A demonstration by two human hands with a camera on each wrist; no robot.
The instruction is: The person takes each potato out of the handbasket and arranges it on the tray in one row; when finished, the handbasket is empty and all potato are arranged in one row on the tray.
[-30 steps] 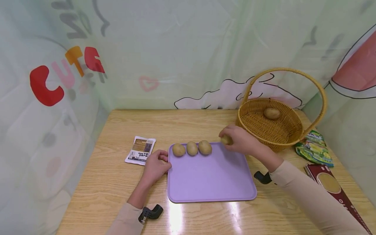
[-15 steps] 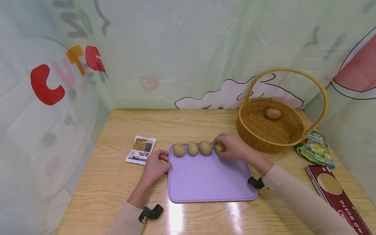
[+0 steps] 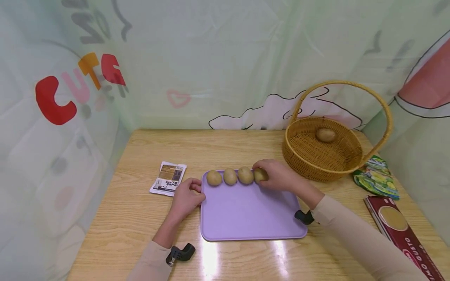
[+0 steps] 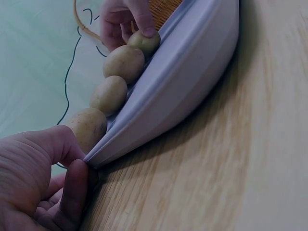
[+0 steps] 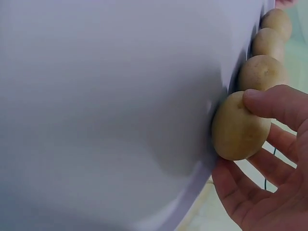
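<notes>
A purple tray [image 3: 251,214] lies on the wooden table in the head view. Along its far edge sit three potatoes [image 3: 230,176] in a row. At the row's right end my right hand [image 3: 281,175] grips a fourth potato [image 5: 239,130], thumb on top and fingers behind it, close beside its neighbour. My left hand [image 3: 186,197] pinches the tray's left rim between thumb and finger, beside the leftmost potato [image 4: 88,129] in the left wrist view.
A wicker basket [image 3: 299,160] with a tall handle stands at the back right, one potato [image 3: 326,135] inside. A brown-and-white packet [image 3: 168,178] lies left of the tray. On the right are a green bag [image 3: 376,179] and a dark red package [image 3: 400,230].
My right hand has moved left with the potato, from over the tray's far right part to beside the other three. The left hand has stayed at the tray's rim.
</notes>
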